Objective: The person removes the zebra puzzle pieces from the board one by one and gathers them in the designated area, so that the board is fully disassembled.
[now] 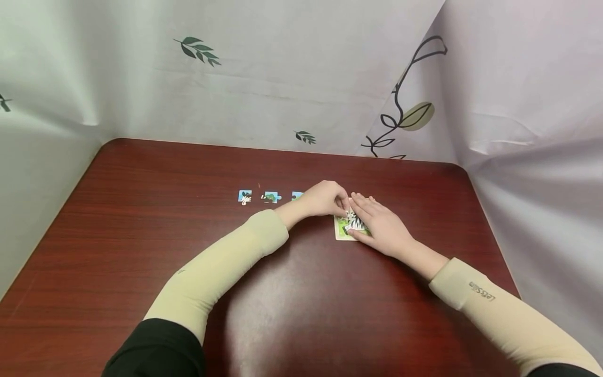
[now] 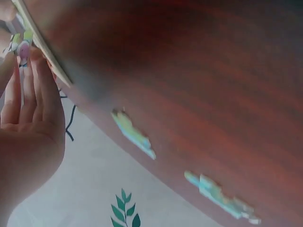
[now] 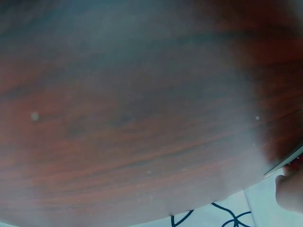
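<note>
A small puzzle board (image 1: 342,232) with a zebra picture on green lies on the table. My left hand (image 1: 322,199) is at its upper left edge. In the left wrist view, the fingers and thumb of that hand (image 2: 31,123) pinch a puzzle piece (image 2: 22,48) with green, white and pink on it. My right hand (image 1: 383,225) rests over the right side of the board with fingers fairly straight, hiding part of the picture. Only a bit of the right hand (image 3: 289,191) shows at the edge of the right wrist view.
Left of the board lie a puzzle piece with a zebra's head (image 1: 245,197), a blue and green piece (image 1: 271,197) and another piece (image 1: 296,195) partly hidden by the left hand. They lie on a dark red wooden table (image 1: 141,235), with a pale leaf-patterned curtain (image 1: 264,78) behind.
</note>
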`<action>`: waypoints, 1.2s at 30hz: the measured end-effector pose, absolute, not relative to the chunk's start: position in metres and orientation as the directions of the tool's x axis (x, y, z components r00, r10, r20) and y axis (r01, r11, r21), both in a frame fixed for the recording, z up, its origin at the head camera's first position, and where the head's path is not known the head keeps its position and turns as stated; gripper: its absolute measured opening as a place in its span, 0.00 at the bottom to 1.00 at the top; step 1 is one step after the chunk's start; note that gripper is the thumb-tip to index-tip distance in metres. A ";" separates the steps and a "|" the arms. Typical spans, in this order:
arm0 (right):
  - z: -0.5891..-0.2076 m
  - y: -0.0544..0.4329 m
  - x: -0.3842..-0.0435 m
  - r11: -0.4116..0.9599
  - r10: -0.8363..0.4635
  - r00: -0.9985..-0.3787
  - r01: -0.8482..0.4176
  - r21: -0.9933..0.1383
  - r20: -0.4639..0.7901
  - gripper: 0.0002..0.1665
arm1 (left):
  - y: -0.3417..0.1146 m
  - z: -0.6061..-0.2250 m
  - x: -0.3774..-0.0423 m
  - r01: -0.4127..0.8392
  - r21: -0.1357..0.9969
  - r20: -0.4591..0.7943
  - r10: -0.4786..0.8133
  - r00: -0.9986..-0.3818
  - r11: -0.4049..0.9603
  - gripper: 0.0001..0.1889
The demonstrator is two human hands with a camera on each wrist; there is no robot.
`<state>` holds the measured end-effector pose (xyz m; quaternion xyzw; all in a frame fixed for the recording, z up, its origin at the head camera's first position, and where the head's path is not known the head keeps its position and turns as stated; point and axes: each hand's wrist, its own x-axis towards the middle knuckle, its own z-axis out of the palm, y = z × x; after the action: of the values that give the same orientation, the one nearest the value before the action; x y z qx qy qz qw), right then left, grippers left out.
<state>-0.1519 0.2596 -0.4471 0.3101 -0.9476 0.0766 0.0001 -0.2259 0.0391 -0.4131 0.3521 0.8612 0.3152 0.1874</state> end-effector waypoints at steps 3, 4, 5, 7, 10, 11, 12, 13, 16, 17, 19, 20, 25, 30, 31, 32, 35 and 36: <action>-0.447 0.260 -0.152 0.796 -0.588 -0.807 -0.588 -0.141 0.052 0.48 | 0.034 -0.407 -0.228 0.499 0.666 -0.086 0.722 -0.687 0.555 0.02; -0.446 0.260 -0.152 0.796 -0.588 -0.807 -0.589 -0.140 0.053 0.48 | 0.032 -0.405 -0.229 0.503 0.663 -0.080 0.720 -0.690 0.555 0.02; -0.446 0.260 -0.152 0.795 -0.588 -0.807 -0.589 -0.143 0.055 0.48 | 0.030 -0.403 -0.229 0.504 0.660 -0.075 0.717 -0.693 0.557 0.03; -0.446 0.260 -0.152 0.794 -0.588 -0.807 -0.589 -0.148 0.055 0.48 | 0.024 -0.398 -0.231 0.500 0.662 -0.071 0.711 -0.700 0.559 0.03; -0.445 0.260 -0.152 0.794 -0.586 -0.809 -0.586 -0.161 0.049 0.47 | 0.014 -0.391 -0.231 0.487 0.673 -0.067 0.702 -0.709 0.557 0.04; -0.445 0.260 -0.152 0.795 -0.585 -0.810 -0.583 -0.165 0.045 0.48 | 0.010 -0.389 -0.231 0.483 0.675 -0.067 0.699 -0.712 0.557 0.04; -0.445 0.260 -0.152 0.797 -0.582 -0.812 -0.580 -0.168 0.041 0.48 | 0.006 -0.387 -0.231 0.479 0.678 -0.067 0.696 -0.715 0.558 0.04; -0.444 0.260 -0.152 0.799 -0.580 -0.814 -0.577 -0.171 0.039 0.48 | 0.002 -0.385 -0.231 0.478 0.677 -0.065 0.692 -0.719 0.560 0.04; -0.443 0.260 -0.152 0.802 -0.574 -0.818 -0.570 -0.180 0.032 0.48 | -0.014 -0.381 -0.231 0.459 0.685 -0.072 0.679 -0.730 0.566 0.04; -0.443 0.260 -0.152 0.802 -0.573 -0.819 -0.568 -0.183 0.030 0.48 | -0.020 -0.380 -0.230 0.458 0.683 -0.071 0.676 -0.733 0.569 0.04; -0.443 0.259 -0.152 0.802 -0.572 -0.820 -0.565 -0.192 0.025 0.48 | -0.032 -0.378 -0.229 0.444 0.692 -0.078 0.671 -0.737 0.569 0.04; -0.442 0.259 -0.152 0.802 -0.571 -0.820 -0.564 -0.196 0.023 0.48 | -0.039 -0.378 -0.228 0.441 0.694 -0.080 0.670 -0.738 0.569 0.04; -0.442 0.259 -0.151 0.802 -0.570 -0.822 -0.560 -0.208 0.018 0.47 | -0.071 -0.378 -0.226 0.442 0.676 -0.081 0.655 -0.751 0.590 0.03; -0.441 0.259 -0.150 0.800 -0.571 -0.821 -0.562 -0.210 0.018 0.47 | -0.102 -0.381 -0.222 0.428 0.658 -0.099 0.635 -0.766 0.619 0.02; -0.441 0.258 -0.150 0.800 -0.572 -0.820 -0.562 -0.211 0.018 0.47 | -0.108 -0.382 -0.221 0.423 0.659 -0.106 0.633 -0.767 0.622 0.02; -0.441 0.258 -0.150 0.799 -0.573 -0.819 -0.563 -0.210 0.017 0.47 | -0.113 -0.382 -0.220 0.412 0.662 -0.115 0.628 -0.770 0.626 0.02; -0.442 0.258 -0.149 0.797 -0.576 -0.817 -0.567 -0.210 0.019 0.48 | -0.129 -0.384 -0.217 0.384 0.670 -0.133 0.613 -0.779 0.635 0.02; -0.442 0.258 -0.149 0.796 -0.577 -0.817 -0.568 -0.209 0.020 0.48 | -0.134 -0.385 -0.216 0.378 0.673 -0.137 0.610 -0.781 0.636 0.01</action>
<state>-0.1491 0.2575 -0.4421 0.3019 -0.9475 0.1033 -0.0223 -0.2161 -0.1335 -0.3850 0.2785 0.8864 0.3235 0.1791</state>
